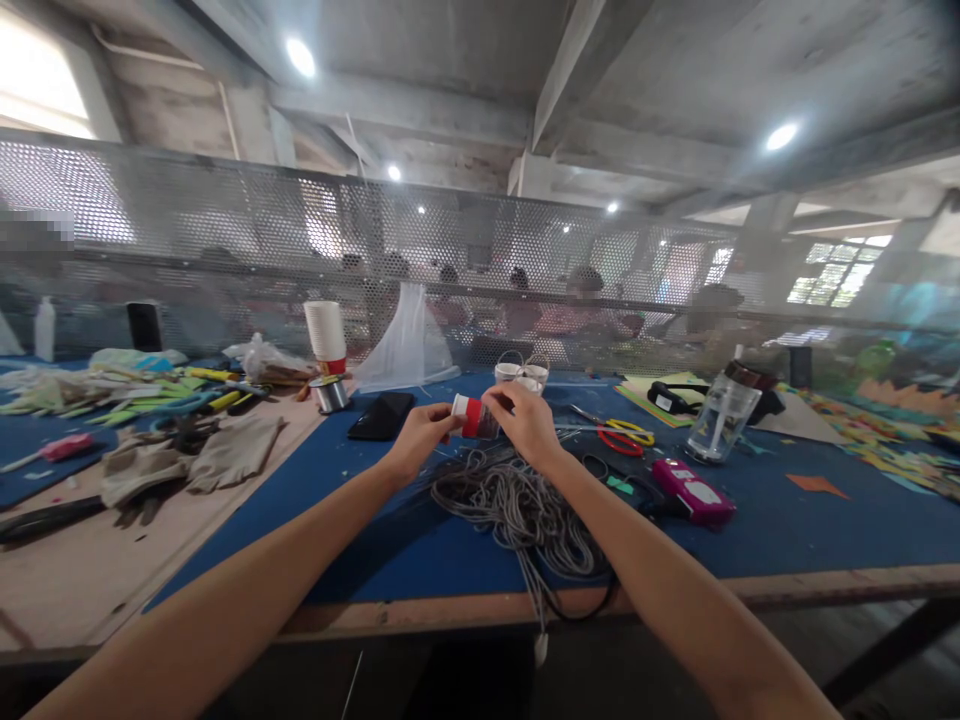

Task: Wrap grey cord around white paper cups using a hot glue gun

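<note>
Both my hands meet over the blue table top (787, 530) and hold a small red-and-white paper cup (469, 414) lying on its side. My left hand (421, 434) grips the cup's white rim end with curled fingers. My right hand (525, 418) pinches the red end from above. A tangled pile of grey cord (517, 510) lies right under my hands and trails over the table's front edge. Two more white cups (523, 374) with cord handles stand just behind my hands.
A stack of paper cups (325, 335), a metal spool (328, 393), a black case (382, 414), grey gloves (187, 462), scissors (619, 432), a pink tool (694, 491) and a clear bottle (721, 412) lie about. Perforated metal screen (225, 240) stands behind; people sit beyond it.
</note>
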